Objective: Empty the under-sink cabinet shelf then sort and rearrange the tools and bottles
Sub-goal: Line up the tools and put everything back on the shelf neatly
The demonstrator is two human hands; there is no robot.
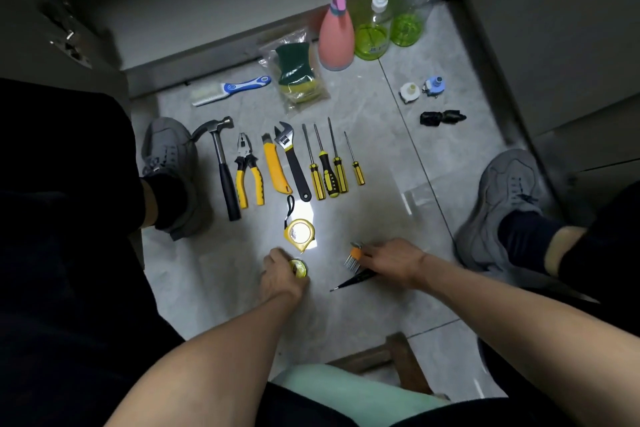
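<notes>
Floor, tools laid in a row, handles toward person. L to R: scrub brush [231, 89] at back by cabinet base; claw hammer [221, 163], pliers [248, 173], yellow utility knife [275, 168], adjustable wrench [292, 163], then four screwdrivers [332, 166], all long axes running near-to-far. Sponge pack [298, 74] behind row; pink spray bottle [335, 35] and two green bottles [372, 40] upright further back R. Tape measure [299, 231] lies just nearer than wrench handle. Left hand [280, 276] directly below it, fingers curled round a small green-yellow round item [298, 269], prob. a tape roll, can't confirm. Right hand [391, 262] to R, fingers pinching orange hex-key set [353, 253], keys fanned toward L; thin dark probe-like tool [353, 281] lies under that hand, tip pointing L; whether it's held, can't tell. Small caps [420, 90] and black bundle [441, 118] well apart, far R. Judgement: sorting stage; free floor R of screwdrivers is nearest to right hand, nothing blocking. Left's item sits just beside tape measure, so watch for a knock.
</notes>
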